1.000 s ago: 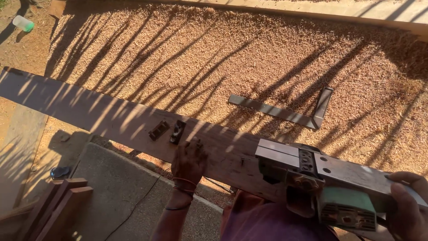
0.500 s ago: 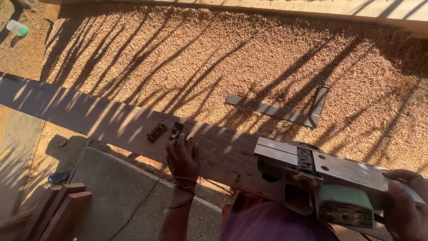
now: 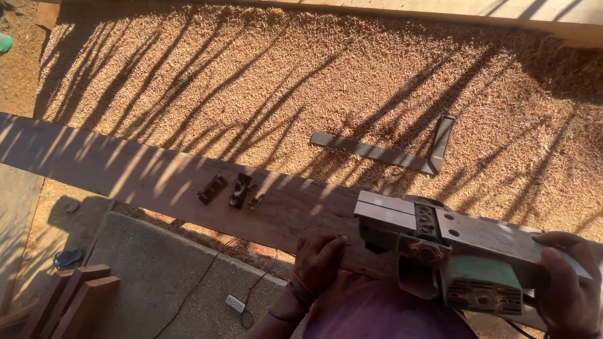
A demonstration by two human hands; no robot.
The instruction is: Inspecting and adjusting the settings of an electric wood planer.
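Head view: a long wooden plank (image 3: 144, 179) runs from the left edge of the frame down toward the lower right, its long axis slanting gently downward to the right. Its far edge borders a wide bed of wood shavings (image 3: 282, 81) that fills the upper and middle frame; its near edge overhangs a concrete slab (image 3: 157, 276) at lower left. An electric planer (image 3: 452, 245) sits upside down on the plank at lower right, grey sole plates facing up, its long axis along the plank and its front end pointing left. The plank surface left of the planer is open as far as three small dark metal parts (image 3: 232, 189) lying at mid-plank, with bare board beyond them to the left edge.

The left hand (image 3: 319, 262) lies on the plank's near edge just beside the planer's front end, fingers curled down against the wood, holding nothing I can make out. The right hand (image 3: 568, 282) is closed around the planer's rear end at the lower right corner.

A steel square (image 3: 389, 150) lies on the shavings beyond the plank, well apart from both hands. Reddish timber pieces (image 3: 75, 301) lean at lower left.
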